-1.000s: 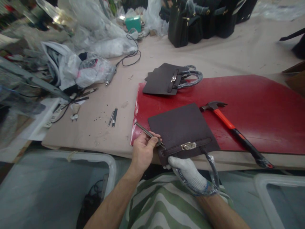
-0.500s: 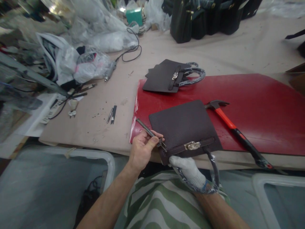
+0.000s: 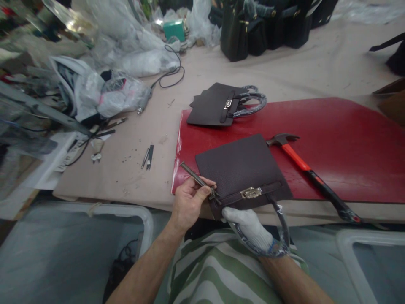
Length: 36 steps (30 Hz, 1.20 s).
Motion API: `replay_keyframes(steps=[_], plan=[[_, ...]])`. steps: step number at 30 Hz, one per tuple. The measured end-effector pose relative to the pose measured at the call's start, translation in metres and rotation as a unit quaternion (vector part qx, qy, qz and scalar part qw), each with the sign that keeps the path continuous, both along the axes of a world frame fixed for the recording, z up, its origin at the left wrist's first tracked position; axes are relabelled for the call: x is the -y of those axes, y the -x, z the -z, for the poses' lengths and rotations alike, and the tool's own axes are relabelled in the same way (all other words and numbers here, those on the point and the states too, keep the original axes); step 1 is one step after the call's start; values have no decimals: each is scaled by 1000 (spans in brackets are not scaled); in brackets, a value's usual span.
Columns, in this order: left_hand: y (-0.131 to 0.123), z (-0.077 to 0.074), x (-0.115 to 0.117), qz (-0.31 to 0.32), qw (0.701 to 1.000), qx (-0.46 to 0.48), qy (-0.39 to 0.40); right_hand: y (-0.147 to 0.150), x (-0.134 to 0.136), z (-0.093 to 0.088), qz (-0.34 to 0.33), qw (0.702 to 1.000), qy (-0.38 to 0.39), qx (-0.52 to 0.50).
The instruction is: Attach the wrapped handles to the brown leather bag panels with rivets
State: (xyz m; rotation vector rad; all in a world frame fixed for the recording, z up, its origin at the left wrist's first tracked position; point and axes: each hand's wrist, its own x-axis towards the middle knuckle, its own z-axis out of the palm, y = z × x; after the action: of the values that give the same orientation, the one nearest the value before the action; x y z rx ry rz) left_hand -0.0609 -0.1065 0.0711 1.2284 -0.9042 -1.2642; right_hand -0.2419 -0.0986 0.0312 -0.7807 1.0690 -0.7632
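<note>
At a table (image 3: 104,179) with pale cover, with black bags (image 3: 234,38) standing on the far side and clear plastic wrapping (image 3: 145,61) heaped at the far left, near a green box (image 3: 174,30). Has a red sheet (image 3: 335,143) spread in front, with a fanned stack of brown pieces (image 3: 209,107) lying at its far left corner. Nearer, on the left front part of the sheet and reaching past the table edge, has one more brown piece (image 3: 234,166), with a strap (image 3: 230,199), a shiny metal lock (image 3: 251,193) and a plastic-wrapped handle (image 3: 283,219). With the bare left hand (image 3: 188,204), grips a thin metal tool (image 3: 193,174), pointing it toward the left end of the strap; cannot tell if touching. With the right hand (image 3: 249,226), in a white glove (image 3: 257,234), pinches the near edge of the same piece, with the handle looping around the wrist. Just to the right, has an orange and black hammer (image 3: 295,158) lying slantwise.
</note>
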Motion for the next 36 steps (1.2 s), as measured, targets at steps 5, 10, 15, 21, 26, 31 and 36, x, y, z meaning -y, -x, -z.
replay_keyframes(steps=[5,10,15,21,26,31,36], plan=[[0,3,-1,4,999,41,0,-4,3,-4,-28,999,42,17],[2,5,2,3,998,68,-6,-7,5,-14,-67,996,49,28],[3,2,7,2,998,59,-1,-4,5,-24,-74,997,26,25],[8,-1,2,2,998,55,18,4,6,-15,-105,994,24,34],[10,1,-5,2,996,80,28,5,6,-12,-118,991,38,47],[11,4,-8,-6,988,140,63,3,8,-20,-136,989,41,30],[10,8,-8,-6,976,198,93,0,11,-26,-139,990,33,3]])
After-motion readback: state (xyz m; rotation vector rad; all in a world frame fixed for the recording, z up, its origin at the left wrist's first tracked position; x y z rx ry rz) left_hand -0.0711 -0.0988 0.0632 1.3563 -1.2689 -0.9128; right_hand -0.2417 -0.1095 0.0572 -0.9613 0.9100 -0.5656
